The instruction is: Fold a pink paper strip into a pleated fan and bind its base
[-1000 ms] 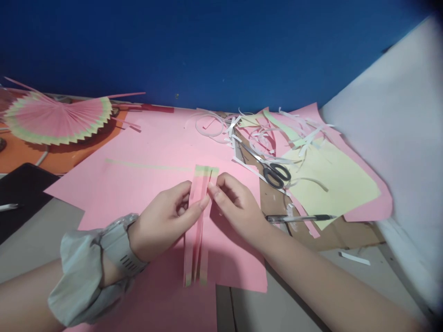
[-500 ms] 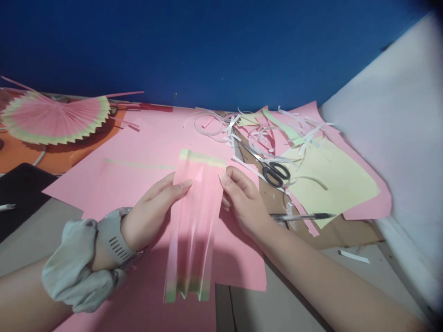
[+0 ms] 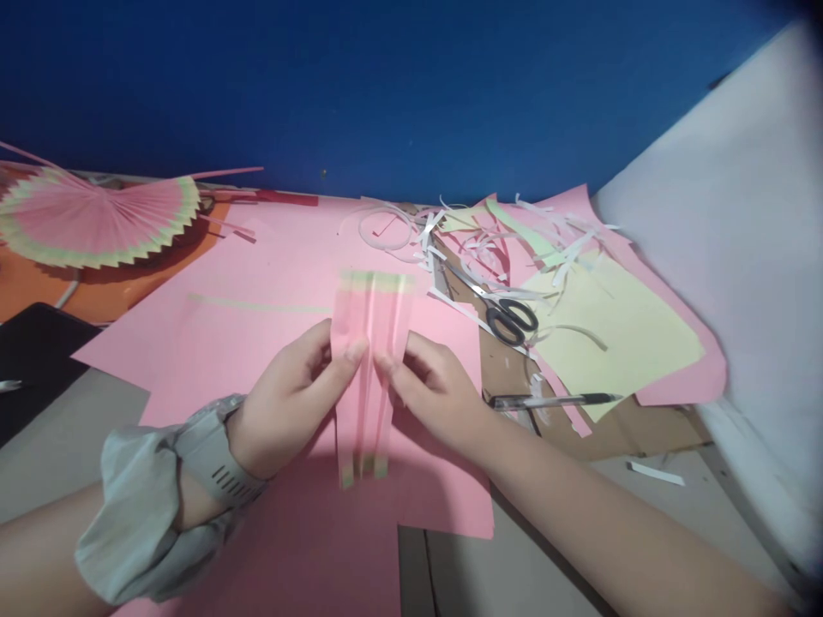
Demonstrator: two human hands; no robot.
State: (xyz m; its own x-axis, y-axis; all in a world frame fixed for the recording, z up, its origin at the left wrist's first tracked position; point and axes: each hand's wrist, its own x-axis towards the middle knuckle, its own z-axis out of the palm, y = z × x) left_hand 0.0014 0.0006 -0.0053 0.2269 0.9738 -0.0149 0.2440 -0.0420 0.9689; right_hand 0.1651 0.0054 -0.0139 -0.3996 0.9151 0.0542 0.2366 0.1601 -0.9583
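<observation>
Both hands, left [image 3: 289, 398] and right [image 3: 443, 390], pinch the pleated pink green-edged paper strip [image 3: 351, 403]; looks light, crushable, best held by its side edges.

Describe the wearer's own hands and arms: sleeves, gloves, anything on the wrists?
Left hand: no glove. Its wrist has a pale grey strap with a row of dark slots, watch-style, dial not clearly visible; behind that, a puffy, gathered grey-green scrunchie. Right hand: no glove, nothing on the wrist. No sleeves visible on either forearm.
</observation>
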